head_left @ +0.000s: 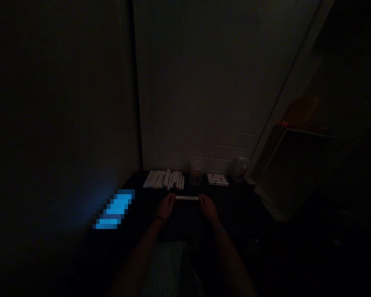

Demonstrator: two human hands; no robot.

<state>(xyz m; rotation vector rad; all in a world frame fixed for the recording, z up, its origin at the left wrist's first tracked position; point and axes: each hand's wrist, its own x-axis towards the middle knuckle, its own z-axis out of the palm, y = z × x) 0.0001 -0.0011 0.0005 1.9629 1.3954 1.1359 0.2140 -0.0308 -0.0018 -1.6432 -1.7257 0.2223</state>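
Between both hands (167, 205) (207, 206), white marker (187, 198), long axis left-to-right

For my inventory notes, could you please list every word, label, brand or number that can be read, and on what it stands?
None can be read.
Held white marker: dark print, too small.
White markers in the row: any print too small.
Middle clear container and right clear container: orange markings, too blurred.
Flat white pack: tiny marks, unreadable.
Blue panel: pixelated.
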